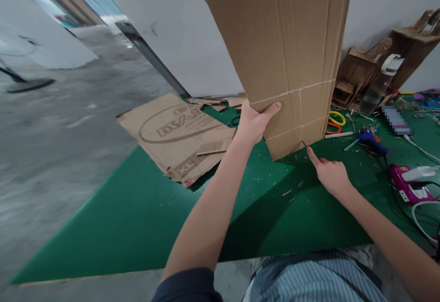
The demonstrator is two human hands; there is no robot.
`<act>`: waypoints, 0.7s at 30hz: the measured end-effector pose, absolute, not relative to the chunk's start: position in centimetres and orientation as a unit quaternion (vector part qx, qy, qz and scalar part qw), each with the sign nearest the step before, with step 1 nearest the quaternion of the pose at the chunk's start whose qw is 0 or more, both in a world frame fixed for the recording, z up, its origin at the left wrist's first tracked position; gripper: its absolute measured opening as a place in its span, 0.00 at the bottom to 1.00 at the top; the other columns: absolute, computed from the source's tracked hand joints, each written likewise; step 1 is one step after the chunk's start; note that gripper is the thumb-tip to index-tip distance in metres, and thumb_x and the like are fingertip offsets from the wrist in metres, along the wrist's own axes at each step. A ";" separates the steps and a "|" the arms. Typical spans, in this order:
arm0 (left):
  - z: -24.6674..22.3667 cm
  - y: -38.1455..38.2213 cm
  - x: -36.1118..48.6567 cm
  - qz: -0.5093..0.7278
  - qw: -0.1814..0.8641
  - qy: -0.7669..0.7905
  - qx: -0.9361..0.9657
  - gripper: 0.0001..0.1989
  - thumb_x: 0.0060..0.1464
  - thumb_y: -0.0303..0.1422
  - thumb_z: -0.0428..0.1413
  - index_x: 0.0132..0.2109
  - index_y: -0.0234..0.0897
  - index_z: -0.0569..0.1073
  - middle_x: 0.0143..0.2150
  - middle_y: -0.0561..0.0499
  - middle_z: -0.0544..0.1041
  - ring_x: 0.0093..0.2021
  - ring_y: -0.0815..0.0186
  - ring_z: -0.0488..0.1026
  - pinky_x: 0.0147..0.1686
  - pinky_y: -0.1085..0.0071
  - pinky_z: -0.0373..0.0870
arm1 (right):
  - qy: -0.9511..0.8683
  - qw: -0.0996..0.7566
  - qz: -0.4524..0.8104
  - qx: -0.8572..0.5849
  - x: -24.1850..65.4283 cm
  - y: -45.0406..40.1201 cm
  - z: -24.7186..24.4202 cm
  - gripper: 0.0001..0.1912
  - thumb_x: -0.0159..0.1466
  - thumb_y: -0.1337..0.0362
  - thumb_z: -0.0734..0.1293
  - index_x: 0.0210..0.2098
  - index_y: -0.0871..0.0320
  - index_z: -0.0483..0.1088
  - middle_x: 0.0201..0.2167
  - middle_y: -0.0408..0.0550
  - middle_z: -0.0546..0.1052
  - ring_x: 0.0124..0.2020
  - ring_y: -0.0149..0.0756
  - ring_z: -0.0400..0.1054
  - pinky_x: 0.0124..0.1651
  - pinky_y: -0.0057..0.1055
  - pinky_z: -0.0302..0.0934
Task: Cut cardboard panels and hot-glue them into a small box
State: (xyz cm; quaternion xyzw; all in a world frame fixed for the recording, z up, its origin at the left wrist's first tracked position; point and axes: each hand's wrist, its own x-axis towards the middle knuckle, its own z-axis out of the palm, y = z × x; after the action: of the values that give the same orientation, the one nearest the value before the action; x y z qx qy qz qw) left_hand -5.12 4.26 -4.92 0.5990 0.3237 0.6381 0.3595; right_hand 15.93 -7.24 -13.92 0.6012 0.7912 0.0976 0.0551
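A tall brown cardboard sheet [292,41] stands tilted on the green table [137,219]. White lines cross its lower part. My left hand [256,121] grips its left edge, thumb on the front face. Near the sheet's bottom edge is my right hand [328,171], its fingers closed with the index finger stretched along a thin dark blade or tip [304,144]. That tip touches the cardboard by the lower end of the vertical white line; the rest of the tool is hidden in the hand.
Printed cardboard [172,132] lies left of my left forearm. Scissors [335,123], a bottle [380,86], a blue glue gun [373,142], a phone [397,119] and a pink power strip [412,185] with cables are on the right. A white wall [172,22] stands behind.
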 end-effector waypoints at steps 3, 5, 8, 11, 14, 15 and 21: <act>-4.9 4.3 -5.1 0.640 0.355 0.323 0.600 0.21 0.43 0.45 0.67 0.42 0.39 0.76 0.45 0.46 0.80 0.49 0.54 0.76 0.53 0.55 0.72 | 0.793 0.063 0.087 0.599 15.9 -7.3 -13.7 0.39 0.61 0.75 0.57 0.70 0.54 0.45 0.26 0.46 0.75 0.23 0.32 0.69 0.23 0.26 0.49; -5.0 4.3 -5.1 0.639 0.354 0.326 0.600 0.21 0.43 0.45 0.67 0.42 0.39 0.76 0.45 0.46 0.80 0.50 0.54 0.76 0.53 0.54 0.72 | 0.796 0.072 0.076 0.596 15.9 -7.3 -13.5 0.40 0.61 0.75 0.57 0.71 0.56 0.44 0.27 0.46 0.76 0.22 0.31 0.69 0.24 0.26 0.50; -5.0 4.3 -5.1 0.637 0.355 0.327 0.601 0.22 0.43 0.45 0.67 0.44 0.39 0.76 0.46 0.45 0.80 0.51 0.53 0.75 0.53 0.54 0.72 | 0.801 0.086 0.065 0.589 15.9 -7.3 -13.4 0.41 0.61 0.75 0.57 0.71 0.57 0.42 0.29 0.48 0.76 0.23 0.32 0.70 0.26 0.26 0.53; -5.0 4.3 -5.1 0.636 0.352 0.323 0.606 0.22 0.44 0.45 0.66 0.44 0.39 0.75 0.47 0.44 0.79 0.52 0.53 0.75 0.54 0.54 0.71 | 0.804 0.096 0.061 0.584 16.0 -7.4 -13.3 0.41 0.61 0.75 0.57 0.71 0.57 0.40 0.30 0.48 0.77 0.25 0.33 0.71 0.27 0.26 0.56; -5.1 4.4 -5.1 0.637 0.346 0.322 0.609 0.22 0.45 0.45 0.66 0.44 0.39 0.75 0.46 0.45 0.79 0.53 0.53 0.74 0.54 0.53 0.71 | 0.805 0.100 0.053 0.582 16.1 -7.5 -13.3 0.41 0.61 0.75 0.58 0.71 0.57 0.40 0.29 0.48 0.77 0.25 0.34 0.72 0.27 0.27 0.57; -5.1 4.4 -5.1 0.636 0.346 0.323 0.610 0.21 0.45 0.45 0.66 0.44 0.39 0.75 0.46 0.45 0.79 0.53 0.53 0.74 0.54 0.53 0.71 | 0.806 0.099 0.050 0.582 16.1 -7.5 -13.3 0.41 0.60 0.75 0.58 0.71 0.56 0.41 0.29 0.48 0.77 0.25 0.34 0.72 0.27 0.26 0.57; -5.3 4.6 -5.1 0.637 0.352 0.325 0.604 0.20 0.45 0.44 0.66 0.43 0.39 0.76 0.45 0.45 0.79 0.50 0.53 0.75 0.53 0.53 0.72 | 0.803 0.080 0.062 0.587 16.0 -7.7 -13.3 0.40 0.60 0.76 0.58 0.70 0.56 0.44 0.28 0.47 0.75 0.25 0.34 0.72 0.26 0.26 0.55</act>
State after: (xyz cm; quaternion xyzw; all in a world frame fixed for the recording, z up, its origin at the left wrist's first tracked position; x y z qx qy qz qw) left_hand -5.15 4.57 -5.33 0.6036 0.3252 0.6374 0.3517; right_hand 15.99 -7.72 -13.26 0.5868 0.8034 0.0616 0.0796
